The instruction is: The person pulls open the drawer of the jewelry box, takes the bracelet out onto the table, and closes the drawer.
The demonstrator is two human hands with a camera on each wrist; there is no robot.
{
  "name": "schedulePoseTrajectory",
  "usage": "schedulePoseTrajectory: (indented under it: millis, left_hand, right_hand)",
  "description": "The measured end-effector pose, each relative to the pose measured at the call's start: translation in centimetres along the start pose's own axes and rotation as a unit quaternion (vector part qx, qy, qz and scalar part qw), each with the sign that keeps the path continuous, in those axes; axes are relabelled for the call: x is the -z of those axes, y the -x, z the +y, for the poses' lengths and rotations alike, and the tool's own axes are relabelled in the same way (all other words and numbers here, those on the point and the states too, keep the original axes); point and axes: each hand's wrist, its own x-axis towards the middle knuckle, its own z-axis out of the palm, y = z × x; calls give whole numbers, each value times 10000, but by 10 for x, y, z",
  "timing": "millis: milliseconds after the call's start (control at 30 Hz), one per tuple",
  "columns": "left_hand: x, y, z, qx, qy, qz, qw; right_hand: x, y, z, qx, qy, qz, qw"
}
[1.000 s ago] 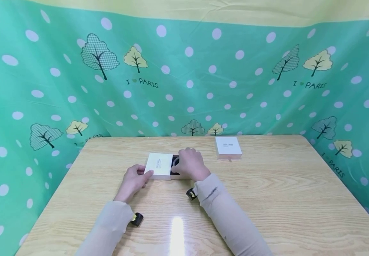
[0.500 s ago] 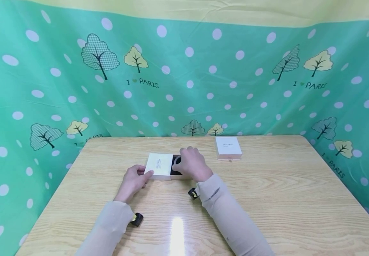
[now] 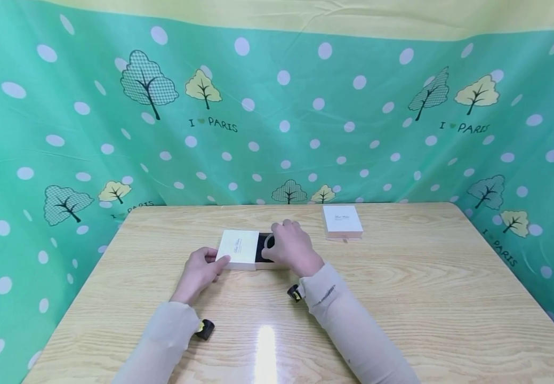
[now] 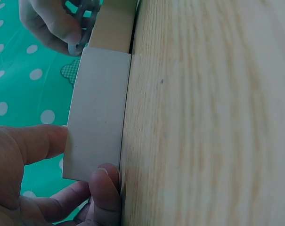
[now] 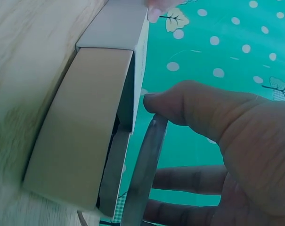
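Note:
A white sliding gift box [image 3: 239, 246] lies on the table, its inner drawer [image 3: 268, 265] pulled out to the right and showing a dark lining. My left hand [image 3: 201, 271] grips the sleeve's left end, thumb on top and fingers at the end and lower edge, as the left wrist view shows. My right hand [image 3: 295, 248] is over the drawer, pinching a grey bangle [image 5: 144, 172] by its rim. In the right wrist view the bangle stands on edge beside the drawer's rim, thumb against it. The right hand hides much of the drawer and bangle.
A second white box [image 3: 343, 220], shut, rests near the table's back edge to the right. Behind the wooden table [image 3: 425, 298] hangs a green dotted curtain [image 3: 377, 117]. Small black wrist cameras sit at both cuffs.
My right hand has shifted slightly right with the bangle, and more of the dark lining shows. The left hand and both boxes have stayed in place.

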Motion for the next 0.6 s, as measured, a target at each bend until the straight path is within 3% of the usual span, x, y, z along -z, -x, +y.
schedulePoseTrajectory:
  millis: [600]
  left_hand:
    - [1,0,0,8,56,-21,10000]
  right_hand:
    - [5,8,7,130,-25,185,9997]
